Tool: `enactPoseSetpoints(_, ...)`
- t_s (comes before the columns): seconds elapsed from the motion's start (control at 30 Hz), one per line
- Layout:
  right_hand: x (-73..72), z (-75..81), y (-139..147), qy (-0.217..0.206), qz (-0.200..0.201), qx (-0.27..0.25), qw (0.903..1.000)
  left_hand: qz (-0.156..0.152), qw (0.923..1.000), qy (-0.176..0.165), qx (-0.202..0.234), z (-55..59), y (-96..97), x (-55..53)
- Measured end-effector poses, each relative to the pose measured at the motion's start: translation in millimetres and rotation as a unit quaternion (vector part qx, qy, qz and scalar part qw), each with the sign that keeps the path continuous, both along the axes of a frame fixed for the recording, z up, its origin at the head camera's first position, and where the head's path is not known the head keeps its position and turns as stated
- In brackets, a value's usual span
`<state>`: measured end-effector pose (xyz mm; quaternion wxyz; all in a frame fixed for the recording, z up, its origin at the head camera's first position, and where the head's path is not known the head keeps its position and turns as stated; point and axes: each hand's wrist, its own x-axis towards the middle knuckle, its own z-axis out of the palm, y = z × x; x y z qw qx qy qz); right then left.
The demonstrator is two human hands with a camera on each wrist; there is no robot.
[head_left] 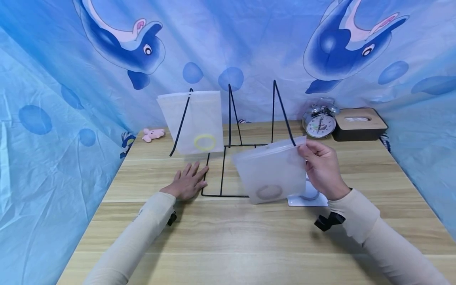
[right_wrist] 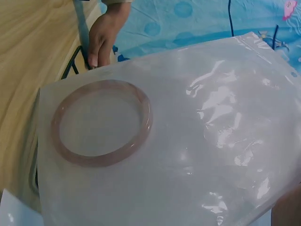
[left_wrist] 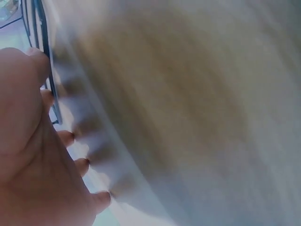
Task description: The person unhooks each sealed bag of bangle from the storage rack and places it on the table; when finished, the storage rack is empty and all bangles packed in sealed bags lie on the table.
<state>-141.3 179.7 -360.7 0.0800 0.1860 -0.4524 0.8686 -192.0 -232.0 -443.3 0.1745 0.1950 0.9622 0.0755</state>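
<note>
"Start at the left: what's there?"

"The left hand point(head_left: 188, 184) lies palm down, fingers straight and spread, gripping nothing. Its fingertips reach the left edge of the black wire rack point(head_left: 223, 170); I'd guess it is steadying the base."

"And how far has the hanging got?"

"The left prong point(head_left: 181, 122) looks finished: a frosted zip bag point(head_left: 185, 118) with a yellow bangle point(head_left: 197, 141) hangs there by its top edge. The middle prong point(head_left: 229, 114) has no bag on it. At the right prong point(head_left: 284, 113), a second frosted bag point(head_left: 274, 166) seems partway: its top edge meets the prong's tip, and the right hand point(head_left: 323, 170) pinches its upper corner between thumb and fingers. A pinkish bangle point(right_wrist: 94, 161) sits low in that bag."

"Anything more waiting?"

"Perhaps the white packet point(head_left: 297, 201) on the table, beneath and beside that second bag. It shows part of a ring shape, but the bag and hand cover the rest."

"What else can't you make out?"

"Whether the tip has passed through the second bag's hole. The left wrist view is mostly blur, so whether those fingers press on the wire is unclear. In the right wrist view, the pinching hand is nearly all cut off."
</note>
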Motion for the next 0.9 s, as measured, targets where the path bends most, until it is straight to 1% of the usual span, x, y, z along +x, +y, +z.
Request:
enactPoseSetpoints(0.1,5.9,-0.4,10,-0.008,-0.016,-0.001,0.9999,-0.006,0.9998,0.018,0.005,0.7,9.6,5.2)
enactPoseSetpoints(0.17,10.7,0.2,17,-0.011,-0.027,-0.002,0.9996,-0.012,0.9995,0.025,0.015,1.7,18.9,9.7)
enactPoseSetpoints(0.2,13.3,0.7,21,-0.014,-0.032,-0.002,0.9994,-0.018,0.9991,0.028,0.027,-0.4,22.7,11.4)
enactPoseSetpoints(0.23,16.1,1.1,25,-0.019,-0.036,-0.001,0.9992,-0.020,0.9989,0.026,0.033,0.1,27.9,14.0)
enactPoseSetpoints(0.33,26.0,2.4,38,-0.033,-0.047,0.002,0.9984,-0.019,0.9991,0.003,0.038,0.8,41.0,21.2)
enactPoseSetpoints(0.4,33.6,3.2,48,-0.037,-0.052,-0.006,0.9979,-0.012,0.9995,-0.018,0.023,-1.6,46.8,24.1)
enactPoseSetpoints(0.43,37.4,3.7,53,-0.035,-0.048,-0.021,0.9980,-0.007,0.9996,-0.026,0.006,-0.6,49.9,26.2)
enactPoseSetpoints(0.5,44.8,5.0,65,-0.025,-0.037,-0.058,0.9973,-0.002,0.9994,-0.032,-0.016,-5.5,51.8,26.9)
enactPoseSetpoints(0.57,52.5,7.0,78,-0.012,-0.026,-0.092,0.9953,0.003,0.9990,-0.029,-0.035,-11.3,51.8,26.1)
enactPoseSetpoints(0.6,56.4,8.0,85,-0.005,-0.022,-0.105,0.9942,0.003,0.9991,-0.025,-0.036,-13.7,51.4,25.6)
enactPoseSetpoints(0.7,68.4,9.5,107,0.001,-0.031,-0.103,0.9942,0.007,0.9989,-0.019,-0.042,-18.5,50.0,23.4)
enactPoseSetpoints(0.77,75.4,8.5,121,-0.007,-0.041,-0.088,0.9952,0.010,0.9985,-0.018,-0.050,-20.4,49.0,21.8)
enactPoseSetpoints(0.8,78.3,7.3,127,-0.013,-0.047,-0.076,0.9959,0.009,0.9984,-0.016,-0.053,-20.7,48.4,21.2)
enactPoseSetpoints(0.87,81.4,2.9,139,-0.019,-0.043,-0.074,0.9961,0.010,0.9981,-0.015,-0.060,-20.8,47.3,20.2)
enactPoseSetpoints(0.9,82.2,1.3,145,-0.025,-0.047,-0.064,0.9965,0.008,0.9980,-0.014,-0.061,-21.4,46.6,19.4)
